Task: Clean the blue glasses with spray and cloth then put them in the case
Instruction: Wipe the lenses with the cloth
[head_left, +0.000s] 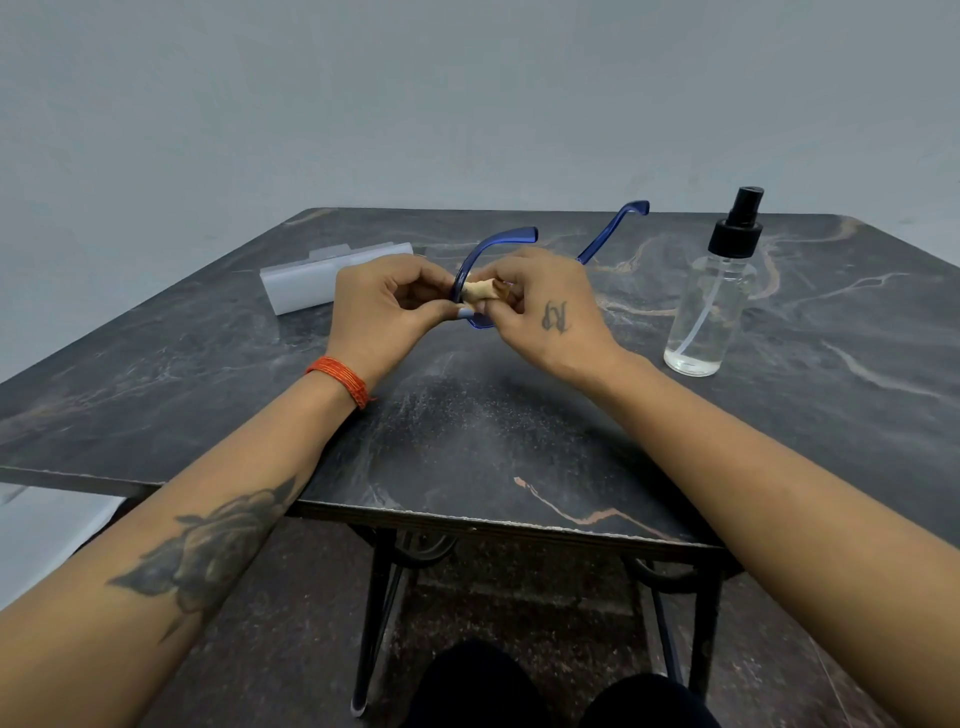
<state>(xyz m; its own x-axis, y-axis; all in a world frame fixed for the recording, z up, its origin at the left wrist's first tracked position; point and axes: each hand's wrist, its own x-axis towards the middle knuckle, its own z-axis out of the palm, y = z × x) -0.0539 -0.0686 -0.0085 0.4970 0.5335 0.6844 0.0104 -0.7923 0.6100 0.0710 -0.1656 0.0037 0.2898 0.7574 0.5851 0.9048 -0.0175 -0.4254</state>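
The blue glasses (470, 270) are held above the counter (467, 441) at the frame's centre, temples open and pointing away toward the upper right; the left hand (384, 306) is pinched on the frame's left end; the right hand (545, 306) is pinched on a rolled cloth (480, 292) against a lens; the case (311, 283) lies left, nearer the left hand; the spray bottle (714, 296) stands right.

You sit at a dark stone-look table (493, 441) with thin black metal legs (376, 623), a plain grey wall (467, 93) behind it and a dark speckled floor (545, 597) below.
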